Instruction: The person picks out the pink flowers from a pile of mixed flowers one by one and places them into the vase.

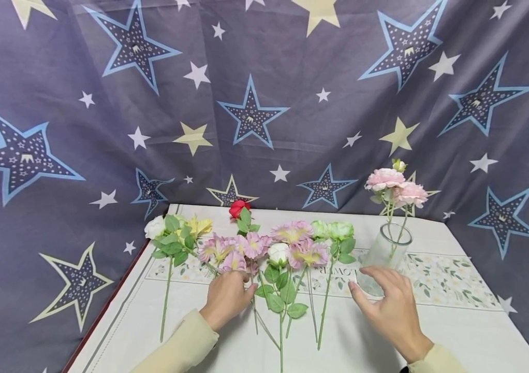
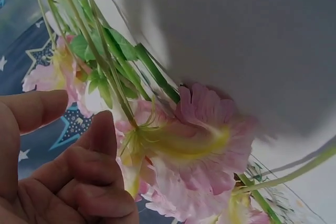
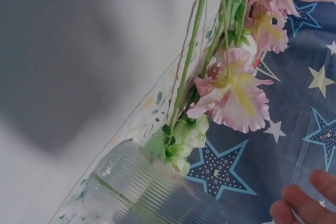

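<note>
In the head view my left hand (image 1: 229, 298) is at the pink-purple flowers (image 1: 234, 251) left of centre. The left wrist view shows a gap between its thumb and forefinger, with the other fingers bent, beside a ruffled pink flower (image 2: 205, 135); nothing is visibly held. My right hand (image 1: 392, 308) stands in front of the ribbed clear glass vase (image 1: 387, 248), thumb and fingers spread apart. Two pink blooms (image 1: 397, 186) and a bud rise from the vase. In the right wrist view the vase (image 3: 152, 187) lies close to the right fingertips (image 3: 310, 203), apart from them.
Artificial flowers lie in a row on the white cloth (image 1: 120, 331): white and yellow ones (image 1: 176, 233), a red rose (image 1: 238, 209), a white rose (image 1: 278, 254), and green blooms (image 1: 334, 230). A star-patterned curtain (image 1: 264, 166) hangs behind.
</note>
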Available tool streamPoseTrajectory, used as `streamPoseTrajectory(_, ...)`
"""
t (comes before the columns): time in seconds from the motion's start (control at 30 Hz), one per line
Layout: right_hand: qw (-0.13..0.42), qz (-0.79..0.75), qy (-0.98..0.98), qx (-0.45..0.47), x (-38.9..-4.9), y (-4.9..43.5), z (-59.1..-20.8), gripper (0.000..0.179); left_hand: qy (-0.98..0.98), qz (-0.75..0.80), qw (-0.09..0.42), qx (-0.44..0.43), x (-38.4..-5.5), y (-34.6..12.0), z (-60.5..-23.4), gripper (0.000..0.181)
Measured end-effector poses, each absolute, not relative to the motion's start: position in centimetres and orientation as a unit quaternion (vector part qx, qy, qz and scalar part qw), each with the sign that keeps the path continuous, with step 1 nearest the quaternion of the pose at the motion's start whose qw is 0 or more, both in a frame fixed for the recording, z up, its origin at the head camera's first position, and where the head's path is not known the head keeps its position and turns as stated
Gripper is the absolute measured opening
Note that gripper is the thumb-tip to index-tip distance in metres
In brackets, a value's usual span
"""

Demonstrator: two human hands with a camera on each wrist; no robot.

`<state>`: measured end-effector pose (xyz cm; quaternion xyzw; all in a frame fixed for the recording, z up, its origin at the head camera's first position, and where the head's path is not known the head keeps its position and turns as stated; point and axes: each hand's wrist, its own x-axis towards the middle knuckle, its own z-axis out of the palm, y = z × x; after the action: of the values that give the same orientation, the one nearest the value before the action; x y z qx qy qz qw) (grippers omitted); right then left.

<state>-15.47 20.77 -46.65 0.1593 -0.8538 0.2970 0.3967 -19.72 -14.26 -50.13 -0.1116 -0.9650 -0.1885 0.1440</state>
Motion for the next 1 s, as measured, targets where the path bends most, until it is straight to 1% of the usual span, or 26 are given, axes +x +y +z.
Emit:
streamPoseTrajectory(0.17,0.396,0.293,-0.855,0.160,-15.2,20.7,-47.0,0.035,-0.975,-0.155,0.124,-0.102,-20.7,-13.7,-50.2,0.021)
streamPoseTrajectory(0.37,0.380,0.297,-0.862,0.155,-15.0,20.6,-47.4,0.037,-0.981,-0.094,0.145,-0.087,-22.0,-13.0,-50.4,0.045)
streamPoseTrajectory(0.47,0.372,0.302,-0.864,0.152,-14.8,20.4,-47.6,0.038,-0.981,-0.083,0.152,-0.086,-22.4,-13.0,-50.5,0.050)
streamPoseTrajectory(0.7,0.363,0.300,-0.869,0.149,-14.3,20.0,-48.2,0.039,-0.980,-0.074,0.162,-0.093,-23.0,-13.0,-51.2,0.043)
streamPoseTrajectory(0.83,0.363,0.302,-0.869,0.147,-14.2,19.8,-48.4,0.039,-0.980,-0.075,0.161,-0.088,-23.1,-13.0,-51.5,0.037)
streamPoseTrajectory(1.0,0.358,0.305,-0.870,0.145,-14.0,19.6,-48.7,0.038,-0.982,-0.087,0.153,-0.074,-23.3,-12.9,-51.7,0.035)
